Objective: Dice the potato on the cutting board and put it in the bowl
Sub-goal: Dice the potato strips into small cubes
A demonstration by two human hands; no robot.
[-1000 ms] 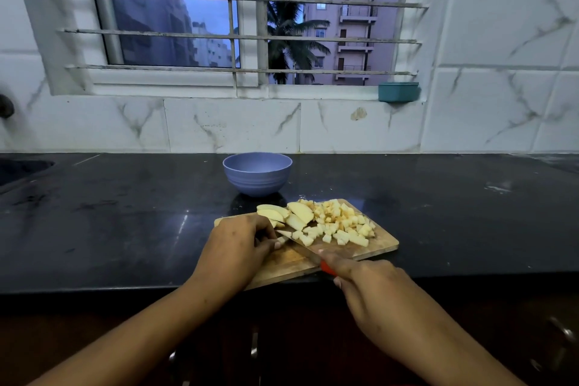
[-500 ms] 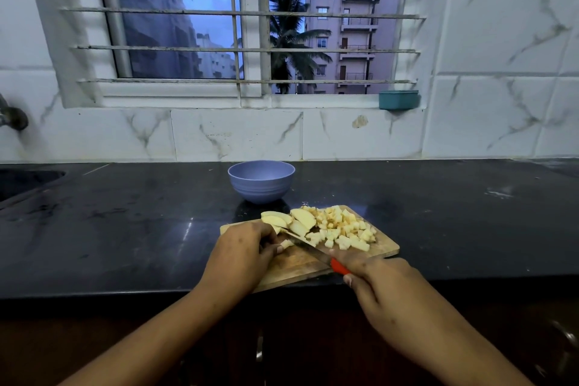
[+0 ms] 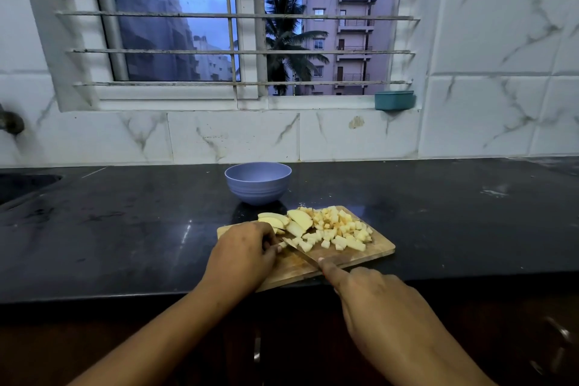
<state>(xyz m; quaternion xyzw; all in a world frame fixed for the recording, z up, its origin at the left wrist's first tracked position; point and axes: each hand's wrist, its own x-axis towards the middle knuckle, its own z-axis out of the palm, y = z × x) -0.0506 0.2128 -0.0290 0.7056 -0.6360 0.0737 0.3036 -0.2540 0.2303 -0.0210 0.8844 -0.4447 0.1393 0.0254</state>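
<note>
A wooden cutting board (image 3: pixel 377 252) lies on the black counter near its front edge. On it sits a pile of diced potato (image 3: pixel 336 230) at the right and several potato slices (image 3: pixel 283 220) at the back left. My left hand (image 3: pixel 242 255) holds a small potato strip down on the board, fingers curled over it. My right hand (image 3: pixel 374 304) grips a knife (image 3: pixel 300 252) whose blade lies across the board right beside the left fingertips; its handle is hidden in the hand. A blue bowl (image 3: pixel 258 182) stands behind the board.
The black counter (image 3: pixel 125 229) runs left to a sink edge (image 3: pixel 22 188) and right to bare surface. A teal container (image 3: pixel 394 100) sits on the window sill. A tap (image 3: pixel 11 122) juts from the left wall.
The view has tilted up a little. The knife blade has shifted along the strip under my left fingers, and my right hand now covers the red handle.
</note>
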